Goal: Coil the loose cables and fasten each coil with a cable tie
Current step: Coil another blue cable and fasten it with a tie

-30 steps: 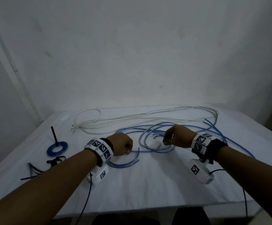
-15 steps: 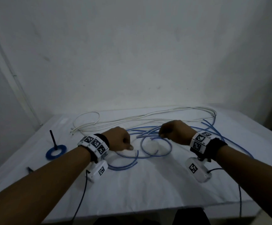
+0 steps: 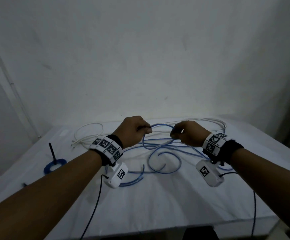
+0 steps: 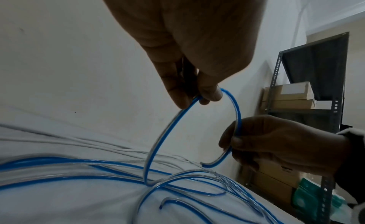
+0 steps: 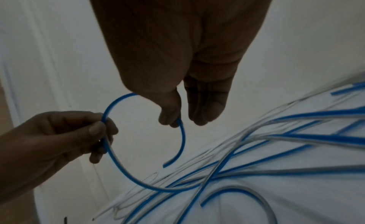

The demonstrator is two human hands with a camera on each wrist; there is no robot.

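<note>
A blue cable (image 3: 161,126) arches in the air between both hands, lifted above the white table (image 3: 158,201). My left hand (image 3: 145,129) pinches the cable (image 4: 168,133) where it rises from the tangle of blue loops (image 3: 165,158). My right hand (image 3: 175,133) pinches the same cable near its free end (image 5: 182,138), and the cut tip (image 5: 166,165) hangs loose below the fingers. A white cable (image 3: 88,134) lies in long loops along the far side of the table.
A blue ring with a black upright pin (image 3: 53,164) stands at the table's left. A small dark tip (image 3: 24,184) shows beside my left forearm. A wall rises behind the table. A metal shelf with boxes (image 4: 308,94) stands to the right.
Both hands have risen from the table and moved further away, lifting a stretch of blue cable into an arch between them. The camera has tilted up.
</note>
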